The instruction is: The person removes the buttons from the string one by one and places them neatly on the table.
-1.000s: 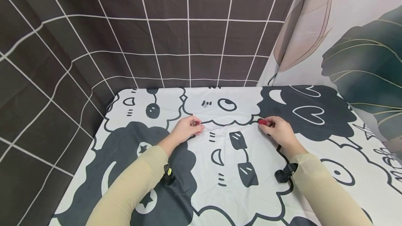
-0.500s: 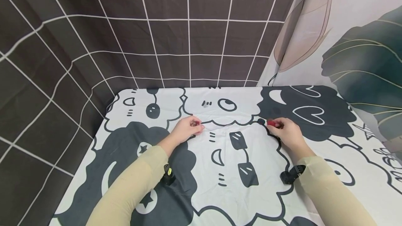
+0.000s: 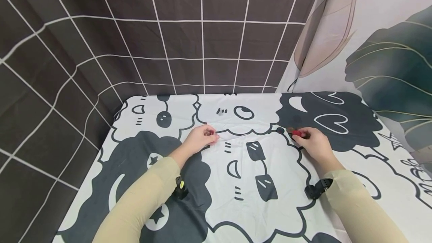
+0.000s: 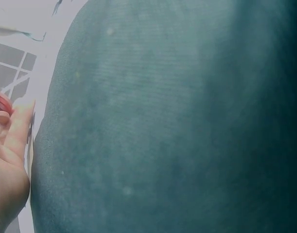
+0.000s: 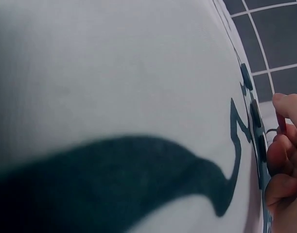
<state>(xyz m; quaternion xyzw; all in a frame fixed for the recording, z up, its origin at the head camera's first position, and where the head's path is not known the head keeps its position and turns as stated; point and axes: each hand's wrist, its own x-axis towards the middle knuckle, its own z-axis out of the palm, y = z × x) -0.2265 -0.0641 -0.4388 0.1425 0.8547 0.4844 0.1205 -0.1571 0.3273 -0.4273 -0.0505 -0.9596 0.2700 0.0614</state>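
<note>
- Red disc (image 3: 297, 133) sits between the right hand's (image 3: 314, 143) thumb and fingertips, just above or at the cloth (contact unclear). Pinch is narrow; the other fingers curl in, per the right wrist view.
- Held near its rim, probably because it's thin and small, so a flat palm grip would be clumsy.
- Brown disc (image 3: 289, 130) and black disc (image 3: 280, 131) lie flat side by side on the patterned cloth (image 3: 222, 205), just left of the red one; close spacing looks deliberate.
- Left hand (image 3: 201, 136) pinches at least one red round piece (image 4: 3, 103) (count unclear, fingers cover it). Gap between thumb and fingers only as wide as the piece; perhaps held in reserve near the right hand's work.
- Pose: both forearms reach forward, angled inward, hands low over the cloth, well apart. Left palm faces inward; right wrist leans in toward the discs.
- Black wrist camera (image 3: 316, 188) hangs under the right sleeve (image 3: 357, 205).
</note>
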